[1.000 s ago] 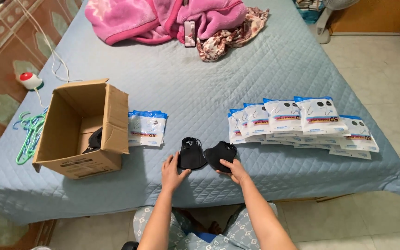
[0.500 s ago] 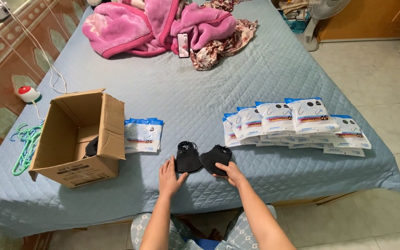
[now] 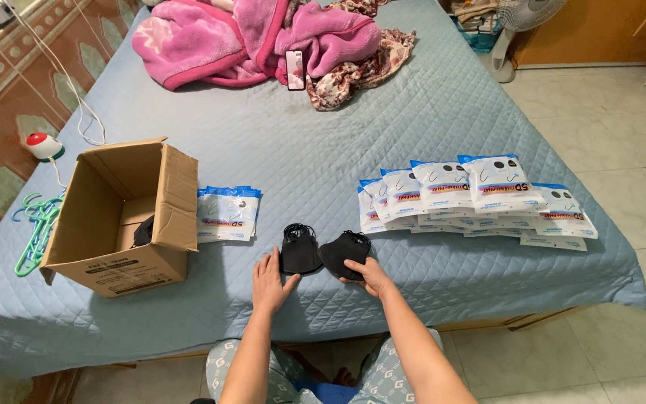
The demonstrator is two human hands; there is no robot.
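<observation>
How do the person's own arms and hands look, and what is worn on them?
Both forearms are bare, with no sleeves in view. The left hand and the right hand wear no gloves; I see no rings, watch or bracelet. Below them are light blue trousers with a small repeated pattern.

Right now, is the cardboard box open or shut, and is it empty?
Open, not empty. The cardboard box stands upright on the bed with flaps up, and a dark item shows inside; the rest of its floor is hidden.

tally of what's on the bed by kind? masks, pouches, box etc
Black face masks by the hands: 2
Stacks of white and blue pouches: 2
Open cardboard box: 1
Pink blanket: 1
Phone: 1
Total: 7
Single pouches overlap, so their exact number is unclear.
</observation>
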